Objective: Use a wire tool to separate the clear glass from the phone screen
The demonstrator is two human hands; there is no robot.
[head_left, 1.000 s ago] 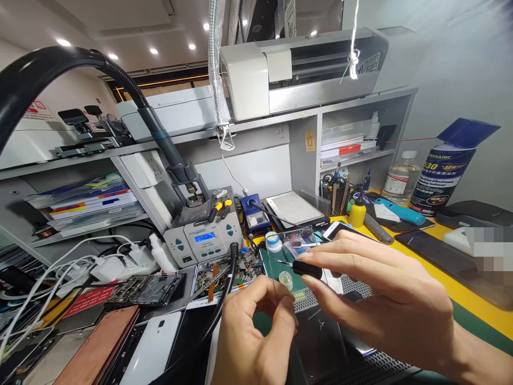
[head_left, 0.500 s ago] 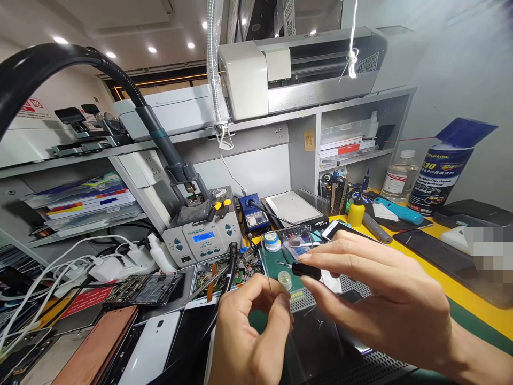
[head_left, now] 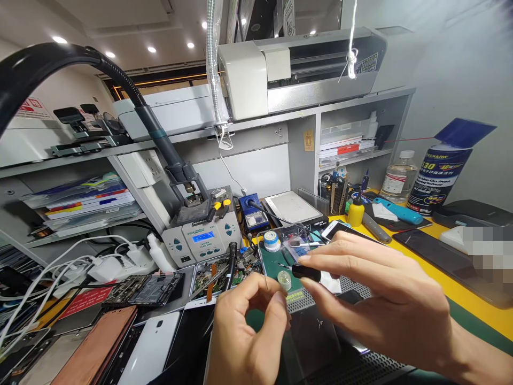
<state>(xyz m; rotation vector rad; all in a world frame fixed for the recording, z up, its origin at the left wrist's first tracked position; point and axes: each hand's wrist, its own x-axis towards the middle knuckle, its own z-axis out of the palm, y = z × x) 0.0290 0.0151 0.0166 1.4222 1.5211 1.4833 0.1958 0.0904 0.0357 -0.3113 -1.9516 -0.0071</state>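
Screwdriver [head_left: 306, 272] sits pinched in your right hand [head_left: 385, 305] above the counter [head_left: 460, 289]; your left hand [head_left: 244, 337] pinches a thin wire [head_left: 266, 280]. Keep both grips light and steady.

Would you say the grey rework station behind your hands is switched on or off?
On: the rework station shows a lit blue display on its front panel.

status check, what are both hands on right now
Right hand pinching black tool. Left hand pinching thin wire. Small clear jar beside them.
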